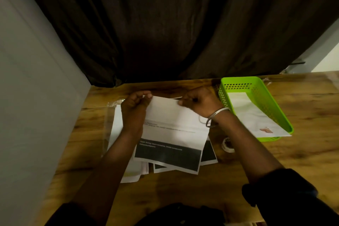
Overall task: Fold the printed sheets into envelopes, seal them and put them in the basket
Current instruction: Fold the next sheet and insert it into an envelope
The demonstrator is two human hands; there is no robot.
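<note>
- Progress, as judged: early to middle. One sealed envelope [256,115] already in green basket [255,86], at 2 o'clock from the work area; near end overhanging the basket's near rim.
- Current step, as judged: first fold of the top printed sheet [172,134]. Far edge lifted and drawn toward the near side; crease not yet pressed flat.
- Remaining: finish folding this sheet, seal, place in basket; then repeat for the stack of sheets [209,152] underneath, visible at 5 and 7 o'clock of the top sheet. Count in stack: cannot tell.
- Left hand [134,112]: closed in a pinch on the sheet's far left corner, at 10 o'clock of the sheet.
- Right hand [200,102]: closed in a pinch on the sheet's far right corner, at 1 o'clock of the sheet. Metal bangle [214,115] on that wrist.
- Sheet location: centre of wooden table [302,152], directly ahead at 12 o'clock, on top of the stack.
- Sheet orientation: long axis roughly 12 to 6 o'clock, turned slightly so the near edge dips toward 5 o'clock. Dark printed band at the near end, 6 o'clock; blank white part at the far end, held up.
- Tape roll [228,145]: on the table at 3 o'clock of the sheet, just beside the stack, below the right forearm. Likely sealing means; untouched.
- Clear plastic sleeve [108,124] under the stack's left side, at 9 o'clock.
</note>
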